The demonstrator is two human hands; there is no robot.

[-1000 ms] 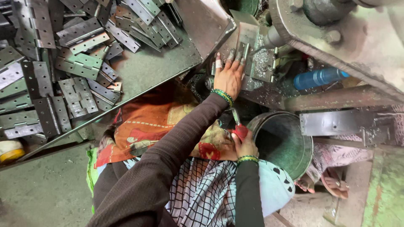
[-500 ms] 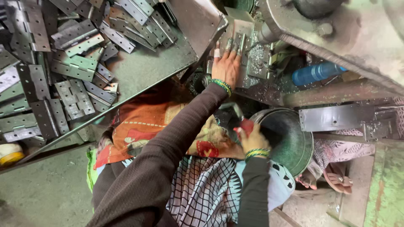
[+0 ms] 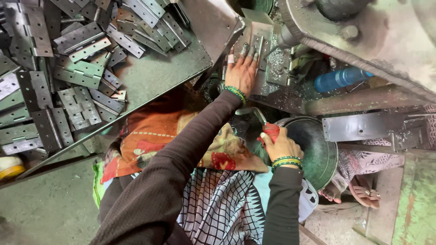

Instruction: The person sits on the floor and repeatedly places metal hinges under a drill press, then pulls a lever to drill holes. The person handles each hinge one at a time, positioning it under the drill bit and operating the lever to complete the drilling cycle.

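Hinge plate (image 3: 260, 50) lies flat under your left hand (image 3: 240, 72), fingers spread and pressing it onto the press bed, long axis running away from you. Your right hand (image 3: 281, 145), nearer your body, is closed on the red-wrapped lever (image 3: 269, 130). Beyond the left hand, loose hinges (image 3: 77, 72) cover the tray (image 3: 168, 77).

Even, soft daylight, medium brightness, no hard shadows. Brightest toward 2 o'clock, where the grey machine body (image 3: 386, 50) washes out a bit. Mild sheen on the pile of metal hinges (image 3: 68, 77) at 10 o'clock and on the metal plate (image 3: 359, 126) at 3 o'clock; no blown glare. Dark pocket at centre, under the tray edge (image 3: 150, 97). Focus decent mid-frame. Slight softness and wide-angle stretch at the edges, worst at 5 and 7 o'clock. Light compression smear in the shadows.
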